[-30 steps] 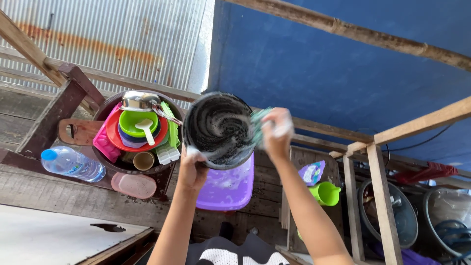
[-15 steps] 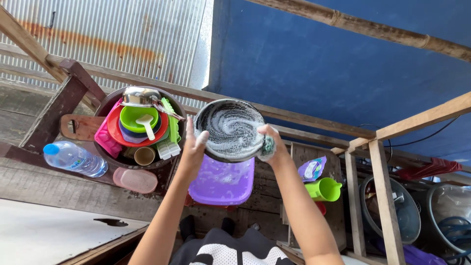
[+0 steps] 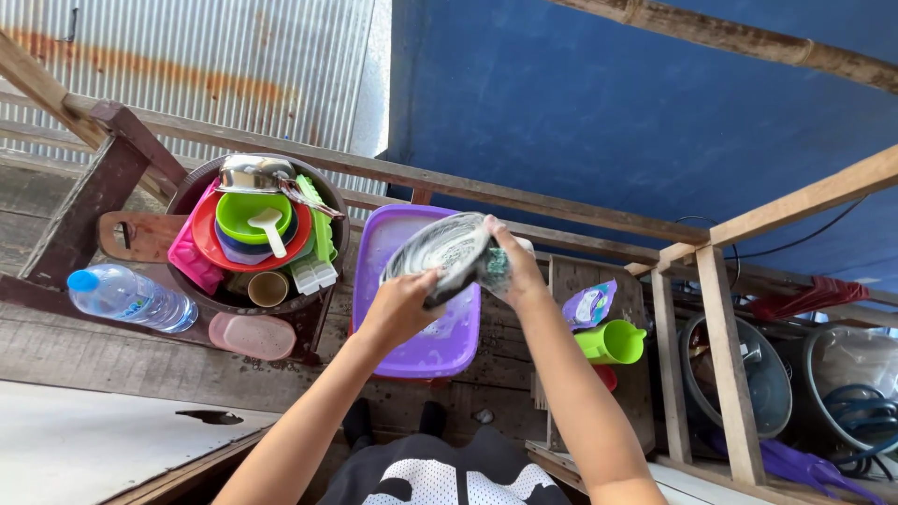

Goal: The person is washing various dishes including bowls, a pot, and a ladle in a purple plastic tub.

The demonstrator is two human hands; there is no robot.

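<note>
Soapy dark pan [image 3: 438, 254] held tilted above purple tub [image 3: 374, 245], between both hands. Left hand [image 3: 400, 309] closed on pan's lower rim, thumb over the edge. Right hand [image 3: 514, 269] at pan's right side, fingers closed around a green sponge [image 3: 495, 265] pressed against the pan. Left of tub, round basin [image 3: 329, 215] piled with red plate [image 3: 202, 245], green bowl [image 3: 243, 210], white spoon [image 3: 267, 227] and steel pot [image 3: 251, 172]. Water bottle [image 3: 126, 295] and pink box [image 3: 253, 335] lying on planks near basin. Green cup [image 3: 613, 342] and soap pouch [image 3: 587, 306] right of the right forearm.
</note>
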